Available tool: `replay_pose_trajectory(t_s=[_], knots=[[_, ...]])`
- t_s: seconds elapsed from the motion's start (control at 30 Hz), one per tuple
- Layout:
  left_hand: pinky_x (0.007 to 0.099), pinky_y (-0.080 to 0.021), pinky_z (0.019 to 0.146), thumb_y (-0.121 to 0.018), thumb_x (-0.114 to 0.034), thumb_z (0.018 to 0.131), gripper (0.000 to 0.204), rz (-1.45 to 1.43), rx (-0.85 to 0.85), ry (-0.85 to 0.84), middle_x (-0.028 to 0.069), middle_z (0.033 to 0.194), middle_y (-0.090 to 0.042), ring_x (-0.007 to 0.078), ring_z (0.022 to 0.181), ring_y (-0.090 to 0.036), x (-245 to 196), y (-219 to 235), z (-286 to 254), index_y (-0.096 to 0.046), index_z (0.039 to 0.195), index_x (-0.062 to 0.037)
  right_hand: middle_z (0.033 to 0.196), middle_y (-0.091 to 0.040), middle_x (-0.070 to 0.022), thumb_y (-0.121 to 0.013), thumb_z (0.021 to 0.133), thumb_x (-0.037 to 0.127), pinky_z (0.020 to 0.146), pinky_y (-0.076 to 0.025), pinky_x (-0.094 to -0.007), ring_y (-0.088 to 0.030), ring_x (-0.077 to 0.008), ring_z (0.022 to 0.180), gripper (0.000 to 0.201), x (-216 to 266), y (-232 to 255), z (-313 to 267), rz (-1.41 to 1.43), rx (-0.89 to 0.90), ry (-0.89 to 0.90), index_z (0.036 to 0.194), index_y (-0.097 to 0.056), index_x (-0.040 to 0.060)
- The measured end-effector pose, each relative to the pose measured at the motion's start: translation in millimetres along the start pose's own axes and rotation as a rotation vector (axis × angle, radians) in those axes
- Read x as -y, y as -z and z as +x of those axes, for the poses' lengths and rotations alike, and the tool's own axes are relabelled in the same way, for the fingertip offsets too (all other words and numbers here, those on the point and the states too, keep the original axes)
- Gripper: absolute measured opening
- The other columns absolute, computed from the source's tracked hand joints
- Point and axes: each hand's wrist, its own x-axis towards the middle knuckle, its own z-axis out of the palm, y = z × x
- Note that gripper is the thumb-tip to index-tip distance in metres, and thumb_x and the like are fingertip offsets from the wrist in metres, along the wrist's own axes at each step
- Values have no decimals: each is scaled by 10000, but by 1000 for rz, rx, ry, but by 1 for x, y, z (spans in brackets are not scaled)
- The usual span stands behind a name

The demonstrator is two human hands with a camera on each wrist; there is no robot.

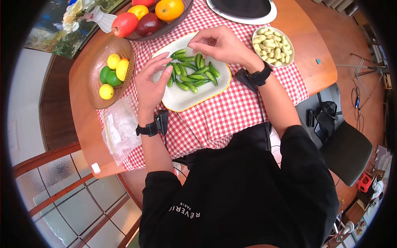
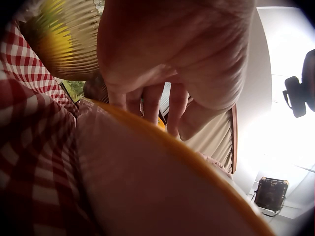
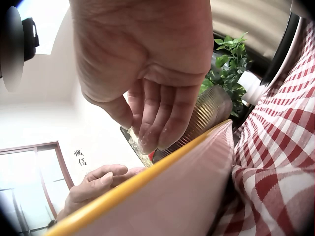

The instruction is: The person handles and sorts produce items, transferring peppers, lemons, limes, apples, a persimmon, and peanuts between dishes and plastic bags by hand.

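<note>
A white dish [image 1: 178, 101] with a yellow rim holds several small green peppers [image 1: 192, 87], spread over its middle. The left hand [image 1: 153, 82] is over the dish's left side, fingers relaxed and thumb apart, with nothing seen in it. Above the dish's far right part is the right hand [image 1: 223, 46], its fingers bent loosely downward and the thumb near them. In the right wrist view the right hand [image 3: 147, 83] shows no object between its fingers, above the yellow rim [image 3: 142, 183]. The left wrist view shows the left hand [image 2: 172, 64] beyond the rim [image 2: 162, 140].
A bowl of peanuts [image 1: 273, 46] stands right of the dish. Left are a ribbed bowl [image 1: 96, 78] with lemons and limes and a plastic bag [image 1: 120, 128]. Behind are a fruit bowl [image 1: 182, 18] and a black-and-white round plate [image 1: 244, 8]. A checkered cloth [image 1: 215, 120] lies beneath.
</note>
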Motion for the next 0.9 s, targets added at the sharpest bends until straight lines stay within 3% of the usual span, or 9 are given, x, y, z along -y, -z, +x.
replay_pose_trajectory(t_s=[0.3, 0.33, 0.5, 0.57, 0.9], knots=[[342, -564, 997, -733, 9, 945, 263, -25, -13, 0, 161, 1346, -696, 213, 1201, -674, 6, -4, 1, -749, 1208, 21, 821, -769, -112, -746, 959, 202, 692, -582, -312, -729, -171, 736, 236, -5, 1, -1, -23, -24, 59, 1044, -788, -13], [345, -564, 999, -730, 12, 947, 262, -28, -23, 0, 164, 1346, -695, 216, 1206, -673, 6, -3, 1, -748, 1208, 24, 833, -757, -47, -722, 1012, 196, 637, -547, -258, -673, -89, 687, 222, -5, 2, -1, -64, 0, 92, 1061, -780, -13], [351, -569, 997, -732, 14, 948, 255, -18, -51, 2, 170, 1339, -697, 222, 1208, -674, 3, 0, 1, -748, 1202, 32, 845, -763, -46, -722, 1014, 198, 656, -547, -257, -670, -86, 697, 221, -6, -2, 0, -71, 18, 128, 1064, -784, -8], [350, -571, 993, -733, 9, 949, 250, -14, -64, 7, 168, 1340, -697, 220, 1202, -676, 1, -1, 0, -750, 1197, 32, 821, -766, -127, -745, 953, 200, 714, -584, -329, -728, -192, 734, 227, 1, -3, -2, -16, -2, 65, 1023, -791, -10], [347, -570, 961, -765, -63, 937, 244, 41, -101, 6, 131, 1285, -736, 213, 1165, -694, 1, 6, 1, -771, 1173, -2, 829, -785, -70, -728, 997, 204, 638, -555, -261, -699, -103, 686, 224, 3, -3, -1, 3, 26, -32, 1021, -785, -11]])
